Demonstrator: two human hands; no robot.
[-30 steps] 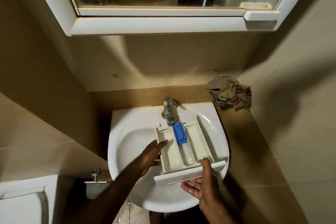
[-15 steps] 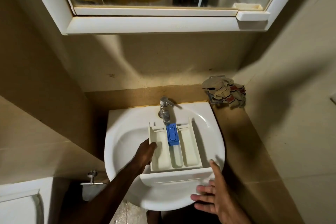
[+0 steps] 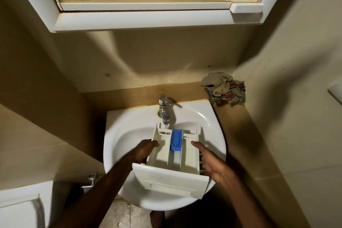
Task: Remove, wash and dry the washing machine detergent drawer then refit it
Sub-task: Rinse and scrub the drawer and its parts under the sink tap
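Washing step, just starting by the look of it. Detergent drawer [image 3: 173, 155] sits over the sink [image 3: 129, 135], back end tucked under the tap [image 3: 163, 109], front panel hanging out past the near rim toward the person. A thin stream seems to fall from the spout into the rear of the drawer; hard to be sure.

Left hand [image 3: 145, 151] grips the drawer's left wall, thumb hooked over the top edge, fingers underneath and out of view. Right hand [image 3: 211, 161] lies along the right wall, fingers fairly straight, thumb pointing forward along the top edge; grip looks spread, steadying more than clamping.

Drawer: off-white moulded plastic, smooth, three long channels, thin ribs at the back, a blue cap [image 3: 176, 139] on the middle channel. Sink glossy white ceramic, rounded. Tap chrome, dulled.

Next move, I'd judge: tilt and shift the drawer so water runs through each channel, perhaps lift the cap off. Wet plastic will be slippery; needs a firmer right-hand hold.

A crumpled rag [image 3: 224, 89] waits on the tan worktop [image 3: 238, 126] in the corner, likely for drying.
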